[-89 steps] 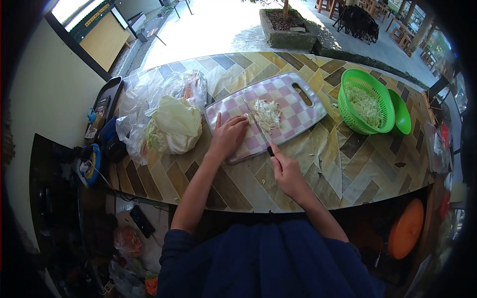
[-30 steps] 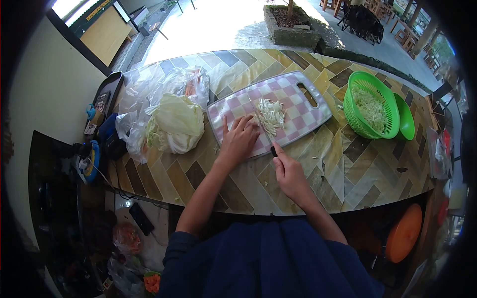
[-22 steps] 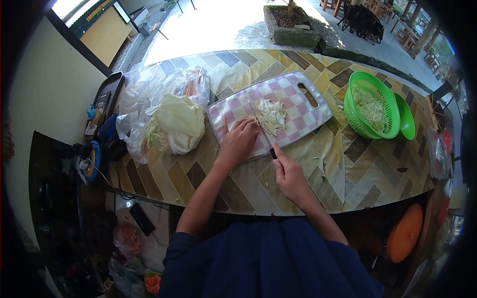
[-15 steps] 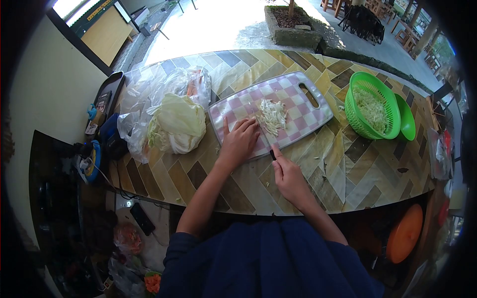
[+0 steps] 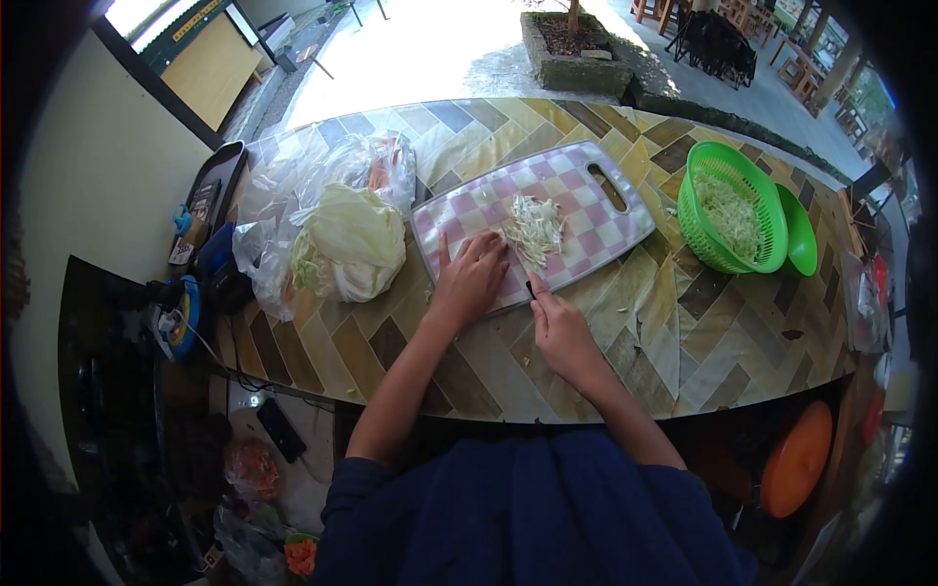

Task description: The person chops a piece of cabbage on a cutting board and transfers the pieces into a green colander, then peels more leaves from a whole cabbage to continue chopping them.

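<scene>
A pink-and-white checked cutting board point(image 5: 596, 230) lies tilted on the table with a small heap of shredded cabbage point(image 5: 535, 227) on it. My left hand point(image 5: 473, 278) presses down on the board with bent fingers, its fingertips against the left side of the shreds. What lies under those fingers is mostly hidden, but it appears to be cabbage. In my right hand point(image 5: 561, 327) is a knife point(image 5: 531, 289) with a black handle, held at the board's near edge; the blade beside my left fingertips is hard to make out. To the left sits a large cabbage head point(image 5: 350, 244).
A green basket point(image 5: 772, 234) of shredded cabbage stands at the right, against a green bowl point(image 5: 801, 232). Plastic bags point(image 5: 264, 239) lie around the cabbage head. A dark tray point(image 5: 220, 176) is at the left edge. An orange round object point(image 5: 796, 459) sits below the table.
My right hand has shifted slightly up and left with the knife, whose handle is angled a little differently. My left hand stays in nearly the same place.
</scene>
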Motion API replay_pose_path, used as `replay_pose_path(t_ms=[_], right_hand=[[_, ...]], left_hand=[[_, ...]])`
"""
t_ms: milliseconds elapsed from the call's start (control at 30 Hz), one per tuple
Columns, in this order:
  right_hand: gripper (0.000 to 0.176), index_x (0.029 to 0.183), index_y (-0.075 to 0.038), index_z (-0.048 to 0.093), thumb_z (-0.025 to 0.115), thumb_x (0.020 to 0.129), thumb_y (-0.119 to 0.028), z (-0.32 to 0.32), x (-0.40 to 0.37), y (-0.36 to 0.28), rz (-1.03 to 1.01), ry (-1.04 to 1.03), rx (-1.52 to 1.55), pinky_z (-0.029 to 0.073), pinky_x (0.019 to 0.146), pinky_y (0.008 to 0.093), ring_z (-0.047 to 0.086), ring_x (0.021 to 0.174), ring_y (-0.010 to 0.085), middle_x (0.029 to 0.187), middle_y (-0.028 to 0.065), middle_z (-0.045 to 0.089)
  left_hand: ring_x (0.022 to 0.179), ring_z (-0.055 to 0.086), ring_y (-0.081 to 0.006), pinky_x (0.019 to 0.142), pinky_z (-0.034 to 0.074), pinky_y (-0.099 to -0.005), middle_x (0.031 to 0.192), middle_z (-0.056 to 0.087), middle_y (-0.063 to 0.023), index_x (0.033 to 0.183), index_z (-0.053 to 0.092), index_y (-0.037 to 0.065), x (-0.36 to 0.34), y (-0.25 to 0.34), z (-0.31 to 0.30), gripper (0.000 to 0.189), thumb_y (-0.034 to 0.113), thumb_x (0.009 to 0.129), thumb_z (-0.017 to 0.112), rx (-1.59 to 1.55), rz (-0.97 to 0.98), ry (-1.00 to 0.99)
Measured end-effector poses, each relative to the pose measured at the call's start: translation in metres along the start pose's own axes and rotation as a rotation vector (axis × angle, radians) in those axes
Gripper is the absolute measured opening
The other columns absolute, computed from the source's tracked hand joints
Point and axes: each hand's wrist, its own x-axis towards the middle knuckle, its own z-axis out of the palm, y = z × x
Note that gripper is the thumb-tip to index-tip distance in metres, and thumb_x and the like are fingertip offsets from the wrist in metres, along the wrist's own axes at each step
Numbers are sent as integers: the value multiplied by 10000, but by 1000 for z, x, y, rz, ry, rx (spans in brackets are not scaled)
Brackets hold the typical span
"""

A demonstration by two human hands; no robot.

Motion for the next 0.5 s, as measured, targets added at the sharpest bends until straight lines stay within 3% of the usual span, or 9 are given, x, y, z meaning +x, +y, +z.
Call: replay_pose_path(t_ms=[200, 300, 500], right_hand=[[447, 1391, -14, 422, 472, 957, -104, -15, -11, 0, 96, -25, 159, 452, 731, 501, 590, 835, 473, 922, 322, 604], [446, 1389, -6, 418, 476, 956, -98, -9, -14, 1, 26, 38, 161, 449, 711, 499, 586, 812, 481, 883, 321, 599], [444, 1393, -6, 419, 468, 962, -102, -13, -18, -15, 81, -29, 153, 459, 780, 485, 584, 900, 470, 1001, 320, 604]], left_hand=[[1287, 461, -218, 1131, 95, -621, 1303, 557, -41, 1235, 592, 96, -1, -1, -2, 330, 246, 954, 506, 41, 35, -23], [1294, 456, -215, 1133, 82, -619, 1313, 555, -41, 1261, 568, 92, -1, -1, -2, 349, 251, 958, 500, 56, 33, -33], [1296, 455, -215, 1135, 74, -619, 1321, 556, -42, 1257, 561, 72, -2, -1, -2, 348, 234, 957, 489, 67, 59, -13]])
